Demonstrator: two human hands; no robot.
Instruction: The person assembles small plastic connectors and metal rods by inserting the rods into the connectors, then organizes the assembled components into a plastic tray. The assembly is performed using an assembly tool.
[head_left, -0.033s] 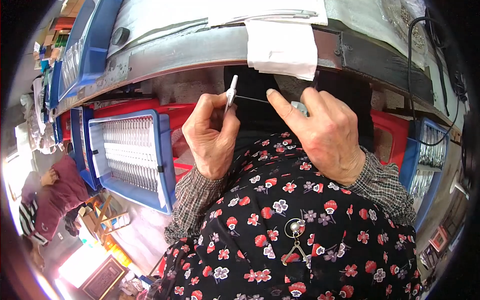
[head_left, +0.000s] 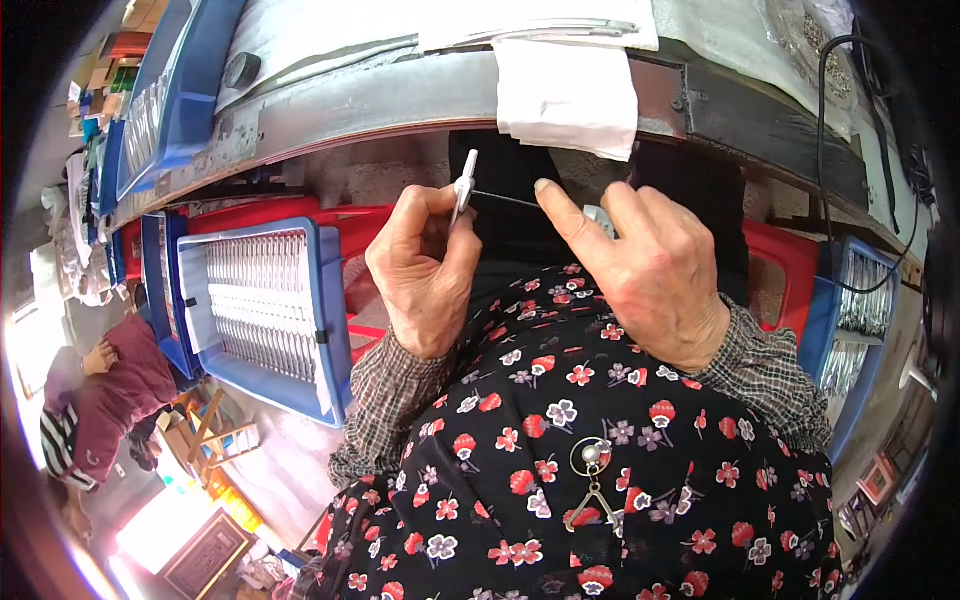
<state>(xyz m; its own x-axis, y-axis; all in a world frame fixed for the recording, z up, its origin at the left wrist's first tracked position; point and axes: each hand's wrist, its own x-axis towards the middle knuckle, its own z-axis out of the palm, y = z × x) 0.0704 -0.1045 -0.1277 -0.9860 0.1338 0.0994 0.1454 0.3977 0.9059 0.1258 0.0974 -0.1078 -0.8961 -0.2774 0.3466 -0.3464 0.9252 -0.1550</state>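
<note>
One silver piece (head_left: pixel 464 189) is pinched in the left hand (head_left: pixel 422 275), touched by one thin-shafted tool (head_left: pixel 599 217) gripped in the right hand (head_left: pixel 660 270). Two rows of silver parts (head_left: pixel 262 262) are held in one blue tray (head_left: pixel 331 290).

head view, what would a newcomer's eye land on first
The black floral garment spreads across the lower middle. Above it, the left hand pinches a silvery piece, and a thin shaft runs from it toward the right hand. At left sits a blue tray with tightly packed rows of metallic pieces.
</note>
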